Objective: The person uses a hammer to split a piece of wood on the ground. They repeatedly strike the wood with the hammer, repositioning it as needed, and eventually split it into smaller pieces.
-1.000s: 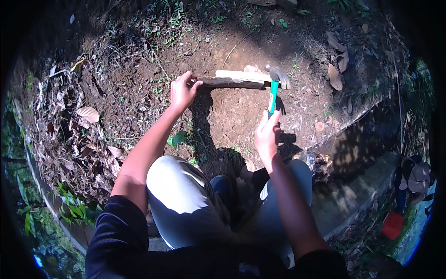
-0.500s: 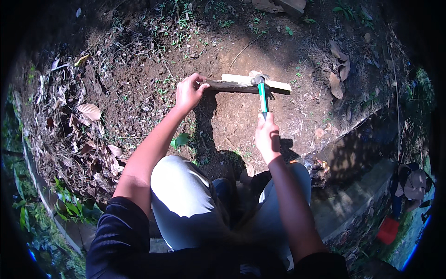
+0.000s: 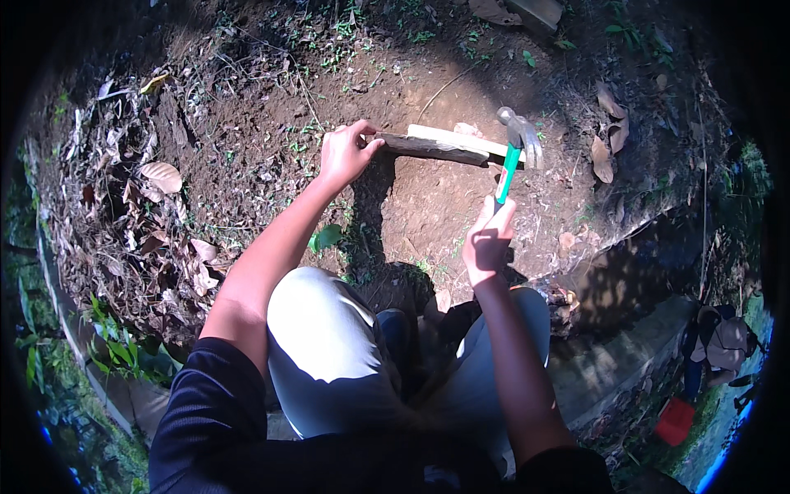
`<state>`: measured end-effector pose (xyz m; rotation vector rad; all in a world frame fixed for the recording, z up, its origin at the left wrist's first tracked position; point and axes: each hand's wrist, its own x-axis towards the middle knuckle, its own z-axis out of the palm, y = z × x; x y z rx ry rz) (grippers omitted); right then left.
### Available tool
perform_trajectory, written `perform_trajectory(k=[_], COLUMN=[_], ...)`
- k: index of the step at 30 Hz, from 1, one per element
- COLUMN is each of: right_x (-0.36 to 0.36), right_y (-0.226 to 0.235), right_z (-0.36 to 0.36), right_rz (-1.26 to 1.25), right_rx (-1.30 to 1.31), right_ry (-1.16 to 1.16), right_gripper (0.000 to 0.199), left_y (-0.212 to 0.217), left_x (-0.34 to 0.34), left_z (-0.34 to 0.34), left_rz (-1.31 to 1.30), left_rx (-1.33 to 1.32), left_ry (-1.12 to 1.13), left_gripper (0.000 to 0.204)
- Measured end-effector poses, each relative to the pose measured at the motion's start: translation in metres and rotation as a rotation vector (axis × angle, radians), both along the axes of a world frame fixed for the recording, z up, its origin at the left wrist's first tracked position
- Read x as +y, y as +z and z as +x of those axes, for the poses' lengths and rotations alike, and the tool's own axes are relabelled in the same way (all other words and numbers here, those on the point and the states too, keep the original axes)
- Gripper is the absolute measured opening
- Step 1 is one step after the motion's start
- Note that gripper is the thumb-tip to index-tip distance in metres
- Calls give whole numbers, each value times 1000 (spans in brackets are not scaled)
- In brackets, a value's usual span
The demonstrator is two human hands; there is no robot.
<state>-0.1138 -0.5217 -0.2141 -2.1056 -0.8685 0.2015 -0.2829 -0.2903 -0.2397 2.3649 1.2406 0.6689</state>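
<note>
My left hand (image 3: 350,154) pinches the left end of a dark, rough piece of wood (image 3: 436,149) lying on the soil. A pale wooden strip (image 3: 462,140) rests along its far side. In my right hand (image 3: 489,240) is a claw hammer (image 3: 507,174) with a green and black handle, gripped near the lower end. The hammer's metal head is over the right end of the pale strip, apparently raised above it. Any nail between the two pieces is too small to make out.
Bare brown soil (image 3: 424,206) spreads in front of my knees. Dry leaves (image 3: 160,177) litter the left, with more brown leaves (image 3: 602,158) at the right. A block (image 3: 539,15) lies at the far edge. At the lower right are a concrete edge (image 3: 625,362) and a red object (image 3: 675,421).
The hammer head has come off the wood, moving up and to the right with my right hand. My left hand keeps its hold on the dark wood. The view has shifted slightly.
</note>
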Motion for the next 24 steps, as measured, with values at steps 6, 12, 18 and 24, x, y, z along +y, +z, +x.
perform_trajectory(k=[6,12,18,24], right_x=[-2,27,21,-27], right_y=[-44,37,-27,-7], right_z=[21,-12,-12,18], right_rz=[-245,225,-230,-35], right_rx=[24,5,24,198], right_ry=[120,183,243,51], right_gripper=[34,18,25,25], left_y=[-12,-7,-2,-8], left_x=[11,10,5,14], left_z=[6,-1,15,6], left_rz=[-69,-152,-197,4], left_rx=[-59,-146,-212,-14], left_ry=[-41,-33,-29,-124], left_gripper=[31,38,54,45])
